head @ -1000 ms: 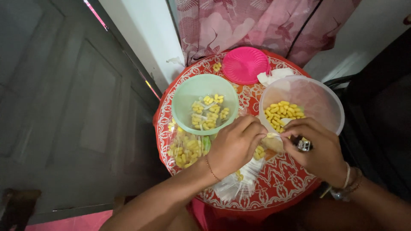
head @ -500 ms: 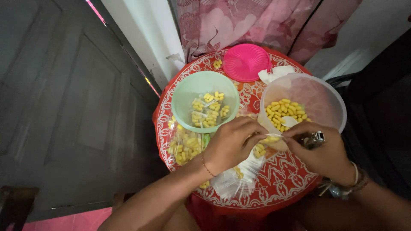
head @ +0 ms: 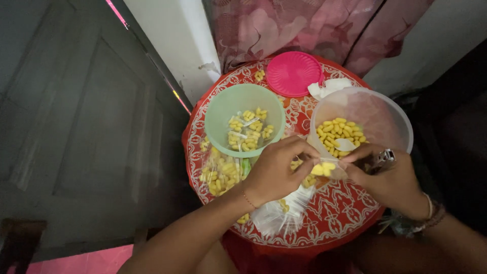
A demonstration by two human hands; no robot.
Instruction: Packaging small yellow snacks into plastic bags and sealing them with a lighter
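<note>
Both hands have lifted slightly off the red table; left hand and right hand pinch a small clear packet of yellow pieces between fingertips, just below the clear bowl; a metal stapler is also held in the right hand.

Dim indoor scene, soft diffuse light from above and behind the camera. Brightest zone: the round table and white wall strip. Left door area and right edge fall into deep shadow (detail lost). Slight wide-angle bending at edges. Mild softness overall; no strong glare, faint sheen on the clear bowl.
</note>
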